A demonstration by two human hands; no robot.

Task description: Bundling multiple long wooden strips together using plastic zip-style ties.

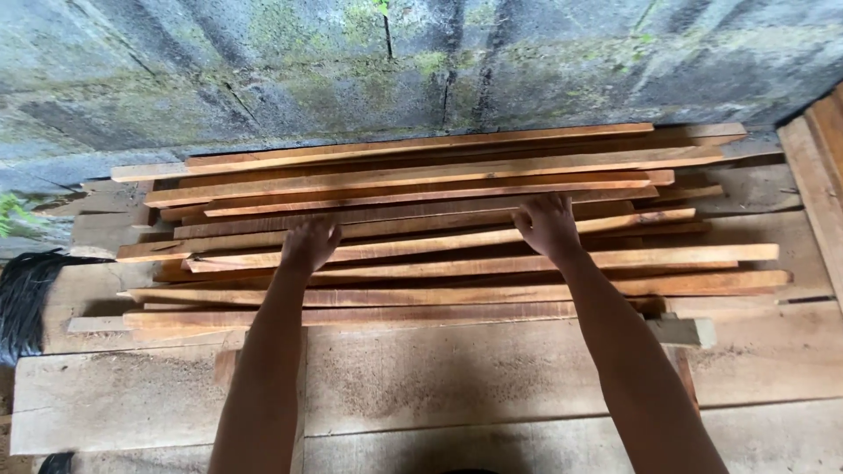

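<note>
A loose pile of long, thin reddish-brown wooden slats (pixel 457 171) lies crosswise against a mossy block wall. Both my arms reach forward over it. My left hand (pixel 309 242) rests palm down on a slat in the middle of the pile, fingers curled over its far edge. My right hand (pixel 547 225) lies further right on the same row of slats (pixel 421 241), its fingers bent over the far edge too. Whether either hand is gripping a slat or only pressing on it is unclear.
Wide pale planks (pixel 439 377) dusted with sawdust lie under and in front of the pile. The grey block wall (pixel 351 79) closes off the far side. More boards (pixel 821 167) lean at the right edge. A black bundle (pixel 25 298) and green leaves (pixel 10 213) sit at the left.
</note>
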